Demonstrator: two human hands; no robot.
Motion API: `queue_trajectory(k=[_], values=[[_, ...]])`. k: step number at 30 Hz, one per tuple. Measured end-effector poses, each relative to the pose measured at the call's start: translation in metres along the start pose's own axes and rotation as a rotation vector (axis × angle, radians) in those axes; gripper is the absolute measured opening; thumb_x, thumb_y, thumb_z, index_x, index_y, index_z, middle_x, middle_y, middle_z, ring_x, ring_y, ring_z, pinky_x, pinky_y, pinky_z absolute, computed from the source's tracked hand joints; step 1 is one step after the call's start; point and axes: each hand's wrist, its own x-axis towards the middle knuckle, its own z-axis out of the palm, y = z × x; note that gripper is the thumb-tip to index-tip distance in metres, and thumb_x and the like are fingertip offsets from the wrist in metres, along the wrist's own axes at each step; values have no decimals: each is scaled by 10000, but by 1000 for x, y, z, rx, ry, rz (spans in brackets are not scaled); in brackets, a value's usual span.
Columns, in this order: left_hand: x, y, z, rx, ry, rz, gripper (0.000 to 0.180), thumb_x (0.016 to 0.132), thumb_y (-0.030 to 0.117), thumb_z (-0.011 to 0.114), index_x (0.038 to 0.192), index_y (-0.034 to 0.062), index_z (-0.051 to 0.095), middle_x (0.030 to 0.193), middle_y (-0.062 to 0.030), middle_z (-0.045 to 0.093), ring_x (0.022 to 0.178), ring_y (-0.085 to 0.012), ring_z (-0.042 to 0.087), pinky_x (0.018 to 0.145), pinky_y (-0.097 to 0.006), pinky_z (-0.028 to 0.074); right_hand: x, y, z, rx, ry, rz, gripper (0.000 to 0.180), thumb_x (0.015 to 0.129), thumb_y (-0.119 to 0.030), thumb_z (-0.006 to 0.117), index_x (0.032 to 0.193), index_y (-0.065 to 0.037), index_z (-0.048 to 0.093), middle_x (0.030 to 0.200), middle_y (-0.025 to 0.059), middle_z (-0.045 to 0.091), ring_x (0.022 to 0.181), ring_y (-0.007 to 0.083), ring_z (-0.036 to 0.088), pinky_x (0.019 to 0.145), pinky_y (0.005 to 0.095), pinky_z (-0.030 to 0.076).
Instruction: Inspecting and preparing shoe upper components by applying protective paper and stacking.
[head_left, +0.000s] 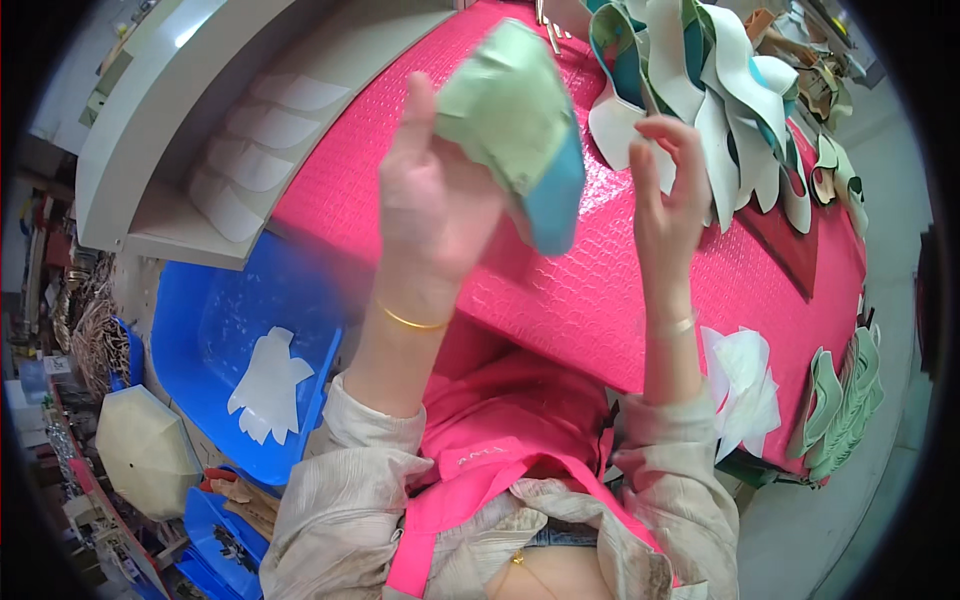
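Note:
Above the pink-covered table point(400, 150), my left hand point(430, 215) grips a shoe upper point(510, 105), pale green with a teal part at its lower right. The palm is turned up and the thumb stands along the upper's left side; the other fingers are hidden behind it. My right hand point(672, 195) is raised to the right of that upper and apart from it. Its fingers are loosely bent, with a gap between thumb and forefinger, and nothing shows in them. Just beyond it lies a pile of white and teal shoe uppers point(725, 90).
White cut pieces point(265, 130) lie in a row on a grey shelf point(385, 65) at the left. Below it, a blue bin point(200, 330) holds a white piece point(270, 385). Crumpled white sheets point(742, 390) and stacked green pieces point(850, 400) are at the table's right edge.

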Motion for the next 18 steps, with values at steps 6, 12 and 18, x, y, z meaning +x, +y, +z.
queue_trajectory(k=[6,12,18], values=[[15,-25,29,278,-8,19,599,917,495,290,1168,-21,461,1081,-103,561,1013,-183,525,900,-315,386,27,-27,-4,-170,24,-608,182,706,-81,636,880,-46,595,759,73,588,716,244,576,761,337,457],[4,-33,33,564,123,192,520,924,448,339,1106,-8,511,1014,-87,591,954,-166,549,867,-316,400,21,-26,-23,428,118,62,9,795,-14,594,802,-9,597,740,39,600,687,70,565,568,199,438],[-3,-38,17,257,91,242,399,914,348,401,1091,22,550,1072,-83,600,993,-194,562,889,-363,402,4,-22,-13,40,-6,-139,107,722,-54,661,768,-4,578,691,65,559,596,154,550,555,260,440]])
